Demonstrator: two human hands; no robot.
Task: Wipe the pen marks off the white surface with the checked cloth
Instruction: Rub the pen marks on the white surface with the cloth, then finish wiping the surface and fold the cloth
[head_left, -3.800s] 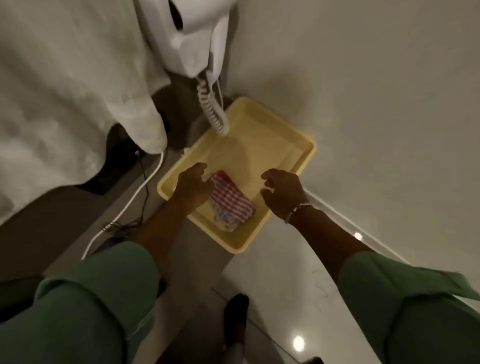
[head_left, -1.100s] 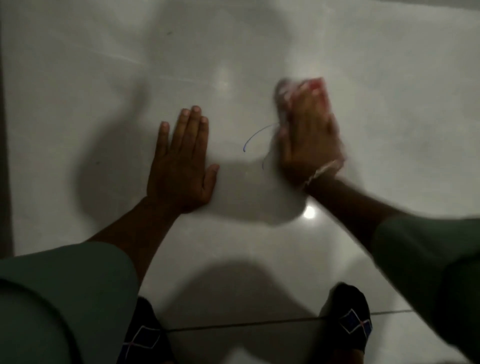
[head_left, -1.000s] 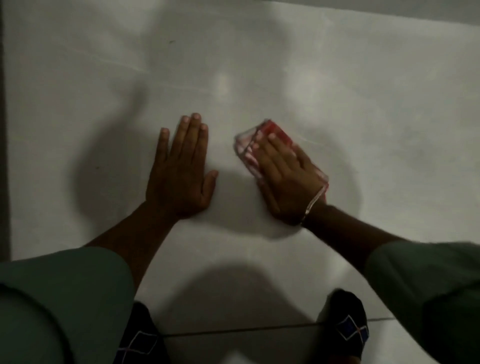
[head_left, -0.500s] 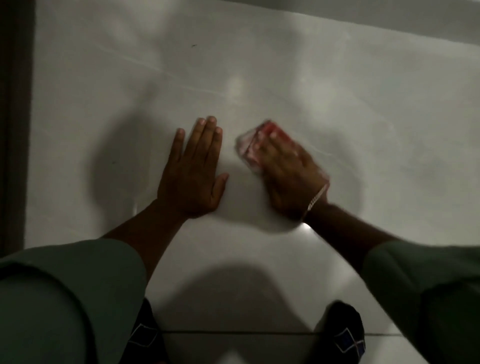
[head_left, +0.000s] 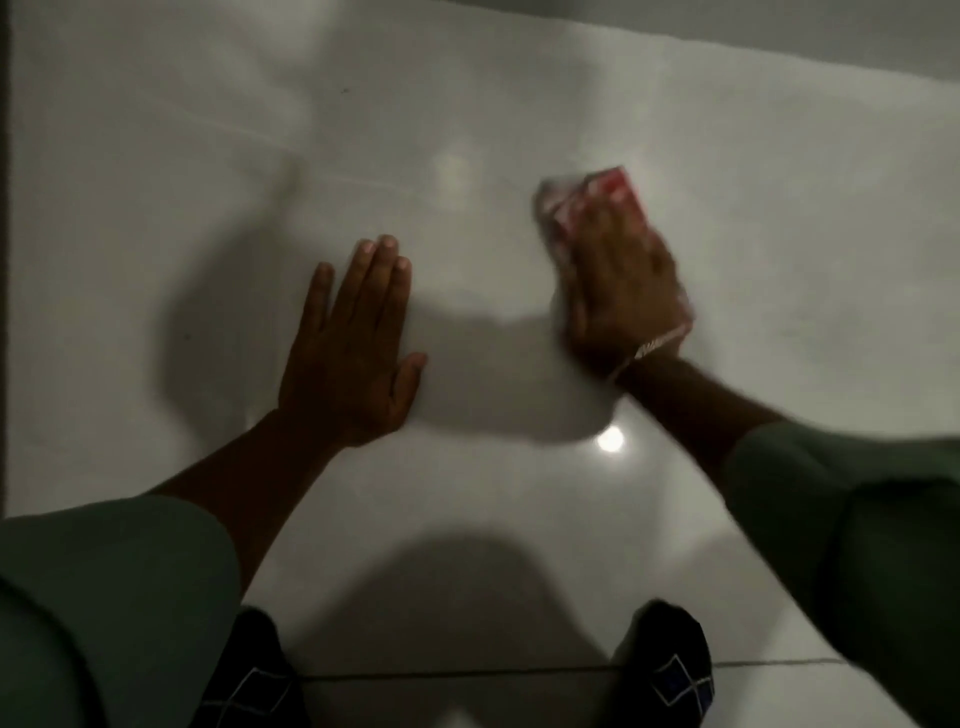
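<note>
The white surface (head_left: 519, 114) is a glossy floor tile that fills most of the view. My right hand (head_left: 626, 291) presses flat on the red-and-white checked cloth (head_left: 613, 189), whose far end sticks out beyond my fingers; both are motion-blurred. My left hand (head_left: 353, 343) lies flat on the tile with its fingers together, about a hand's width left of the cloth, holding nothing. No pen marks show on the tile between or around my hands.
My two feet in dark patterned socks (head_left: 670, 670) stand at the bottom edge, near a grout line (head_left: 519, 670). A dark strip (head_left: 4, 260) runs down the left edge. A lamp reflection (head_left: 609, 440) glints by my right wrist.
My right hand has swept the cloth away from me and to the right since half a second ago. The blue pen line seen a second ago is gone. My left hand stays planted.
</note>
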